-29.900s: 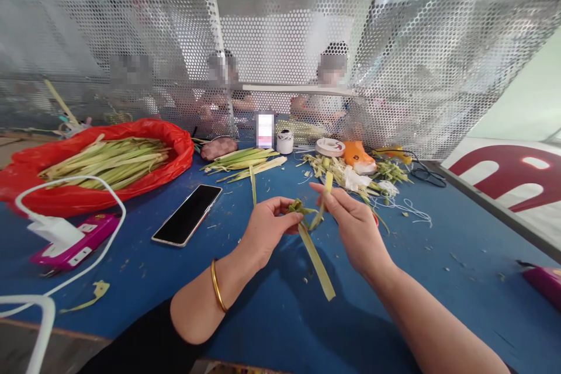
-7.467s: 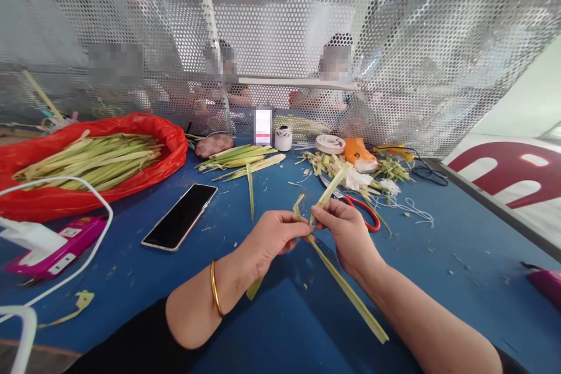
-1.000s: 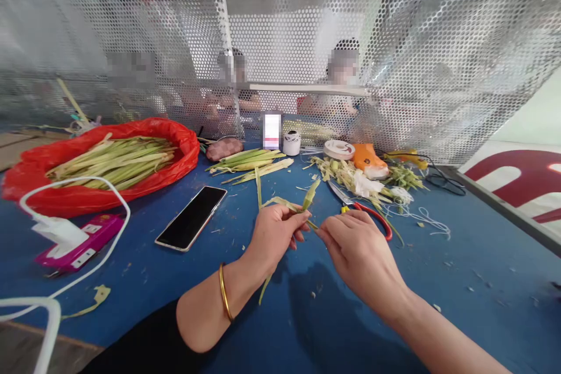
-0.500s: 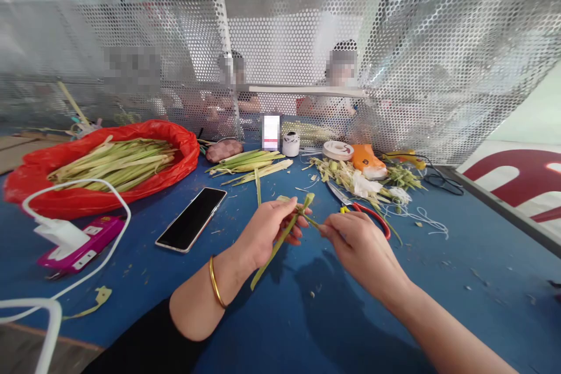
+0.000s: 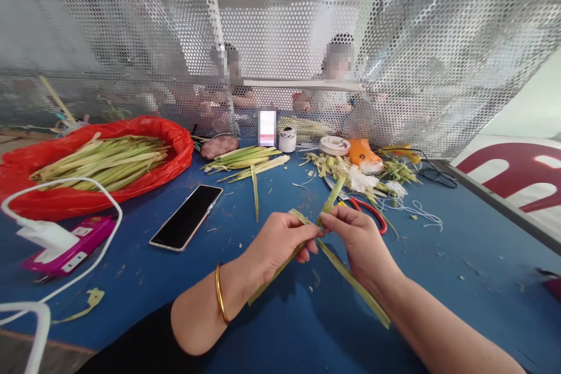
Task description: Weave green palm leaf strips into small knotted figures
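Observation:
Both hands meet over the blue table (image 5: 438,280) and pinch folded green leaf strips (image 5: 350,280). My left hand (image 5: 280,245), with a gold bangle on its wrist, is closed on the strips where they cross. My right hand (image 5: 359,239) pinches the same crossing from the right. One strip end sticks up between the fingers, another trails down to the lower right, and a third hangs below my left hand.
A red bag of leaf strips (image 5: 100,160) lies at the left, a phone (image 5: 186,216) and a pink power strip (image 5: 65,248) nearer. Red-handled scissors (image 5: 368,210), leaf scraps (image 5: 350,172), tape (image 5: 333,145) and an orange tool (image 5: 363,155) lie behind. People sit beyond the perforated screen (image 5: 416,70).
My right hand has closed in against my left at the crossing. The long strip now trails down to the lower right under my right wrist.

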Available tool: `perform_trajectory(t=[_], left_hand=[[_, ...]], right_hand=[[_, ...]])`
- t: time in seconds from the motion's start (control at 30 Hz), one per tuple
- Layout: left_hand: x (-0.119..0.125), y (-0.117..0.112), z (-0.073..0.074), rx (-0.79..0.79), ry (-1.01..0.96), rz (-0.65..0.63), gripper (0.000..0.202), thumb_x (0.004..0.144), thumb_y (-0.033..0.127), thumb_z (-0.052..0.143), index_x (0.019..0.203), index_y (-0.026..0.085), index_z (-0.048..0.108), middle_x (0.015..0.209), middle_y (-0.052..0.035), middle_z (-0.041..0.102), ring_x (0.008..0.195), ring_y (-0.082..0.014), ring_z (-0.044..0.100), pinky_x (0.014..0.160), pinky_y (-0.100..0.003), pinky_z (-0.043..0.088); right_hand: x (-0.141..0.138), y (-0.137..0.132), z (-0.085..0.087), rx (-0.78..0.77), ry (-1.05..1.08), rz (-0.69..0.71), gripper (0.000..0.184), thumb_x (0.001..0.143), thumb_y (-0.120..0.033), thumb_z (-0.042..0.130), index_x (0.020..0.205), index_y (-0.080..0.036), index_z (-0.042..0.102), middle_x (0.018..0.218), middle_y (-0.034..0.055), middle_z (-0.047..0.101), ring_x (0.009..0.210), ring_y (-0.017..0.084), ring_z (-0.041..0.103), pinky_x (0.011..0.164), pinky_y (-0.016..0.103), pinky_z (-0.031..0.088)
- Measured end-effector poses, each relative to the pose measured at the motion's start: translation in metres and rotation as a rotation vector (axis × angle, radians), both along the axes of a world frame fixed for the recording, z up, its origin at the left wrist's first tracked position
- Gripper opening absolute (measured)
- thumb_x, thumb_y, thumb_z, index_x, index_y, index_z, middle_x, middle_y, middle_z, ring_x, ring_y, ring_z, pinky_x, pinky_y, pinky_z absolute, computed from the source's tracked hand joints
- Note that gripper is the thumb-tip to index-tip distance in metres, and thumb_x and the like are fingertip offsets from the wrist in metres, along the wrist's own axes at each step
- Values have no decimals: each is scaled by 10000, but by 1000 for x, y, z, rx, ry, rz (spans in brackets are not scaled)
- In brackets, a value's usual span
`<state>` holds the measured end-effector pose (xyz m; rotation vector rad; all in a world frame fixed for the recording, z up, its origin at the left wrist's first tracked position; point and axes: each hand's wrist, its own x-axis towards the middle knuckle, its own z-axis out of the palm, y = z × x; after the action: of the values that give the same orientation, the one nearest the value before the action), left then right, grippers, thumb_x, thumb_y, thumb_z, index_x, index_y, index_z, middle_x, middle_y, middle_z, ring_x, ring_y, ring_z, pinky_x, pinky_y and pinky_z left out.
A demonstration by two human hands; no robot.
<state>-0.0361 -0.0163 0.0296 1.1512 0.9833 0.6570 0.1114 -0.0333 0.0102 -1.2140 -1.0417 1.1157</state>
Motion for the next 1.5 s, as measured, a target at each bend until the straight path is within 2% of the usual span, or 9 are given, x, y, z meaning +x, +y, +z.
perform_trajectory(t=[0.13, 0.43, 0.57, 0.77, 0.9, 1.13, 1.27, 1.4, 1.5], left_hand=[[1, 1, -1, -13, 11, 21, 186, 774, 263, 655, 681, 111, 708, 553, -26, 625, 433, -58, 509, 471, -170, 411], [-7, 7, 5, -87, -140, 167, 298, 819, 399, 646, 824, 111, 724, 738, -81, 714, 631, -124, 654, 665, -227, 512], [-4, 6, 3, -87, -150, 167, 164, 778, 272, 696, 776, 112, 730, 708, -66, 704, 599, -99, 631, 649, -206, 497], [0, 5, 1, 37, -95, 199, 198, 783, 311, 680, 712, 132, 726, 679, -56, 686, 588, -111, 611, 622, -225, 487], [0, 1, -1, 225, 44, 153, 260, 792, 339, 657, 623, 147, 698, 654, -44, 672, 573, -119, 597, 608, -237, 469], [4, -4, 2, 137, -50, 47, 209, 804, 319, 646, 903, 143, 697, 789, -42, 697, 653, -126, 630, 665, -253, 489], [1, 0, -1, 280, 63, 229, 244, 821, 395, 620, 874, 160, 662, 757, -38, 680, 692, -152, 626, 659, -258, 474], [-6, 2, 1, 733, 208, 486, 212, 778, 392, 677, 876, 208, 643, 946, -62, 683, 913, -199, 613, 834, -295, 456], [-9, 1, 7, 967, 286, 356, 272, 744, 395, 721, 963, 241, 677, 1027, -58, 684, 1032, -220, 579, 971, -323, 385]], right_hand=[[3, 7, -3, 14, -66, 11, 321, 710, -381, 697, 537, -185, 512, 541, -31, 492, 576, 121, 433, 612, 281, 341], [14, 6, 16, 67, -608, 199, 382, 876, -507, 489, 785, -181, 666, 718, 27, 654, 688, 164, 549, 634, 275, 405], [8, 4, 15, 36, -432, 278, 359, 848, -499, 541, 828, -169, 682, 756, 34, 677, 712, 163, 577, 640, 265, 435], [5, 2, 18, -26, -300, 271, 279, 729, -431, 692, 837, -174, 699, 688, 15, 670, 590, 140, 551, 563, 265, 450], [7, 2, 18, -7, -128, 252, 296, 721, -431, 727, 884, -185, 716, 768, 23, 690, 745, 169, 608, 707, 285, 471], [12, 3, 17, 15, 27, 45, 232, 659, -399, 783, 657, -186, 691, 716, 15, 655, 662, 132, 560, 650, 263, 456], [15, 2, 25, 102, -65, -105, 283, 672, -461, 752, 663, -187, 685, 677, 21, 639, 617, 137, 532, 579, 263, 438], [18, 1, 29, 157, -220, -108, 286, 742, -458, 689, 662, -184, 662, 647, 20, 610, 591, 134, 496, 542, 255, 412], [16, -1, 29, 166, -312, -30, 295, 771, -440, 668, 634, -181, 633, 588, -1, 557, 542, 118, 462, 501, 244, 381]])
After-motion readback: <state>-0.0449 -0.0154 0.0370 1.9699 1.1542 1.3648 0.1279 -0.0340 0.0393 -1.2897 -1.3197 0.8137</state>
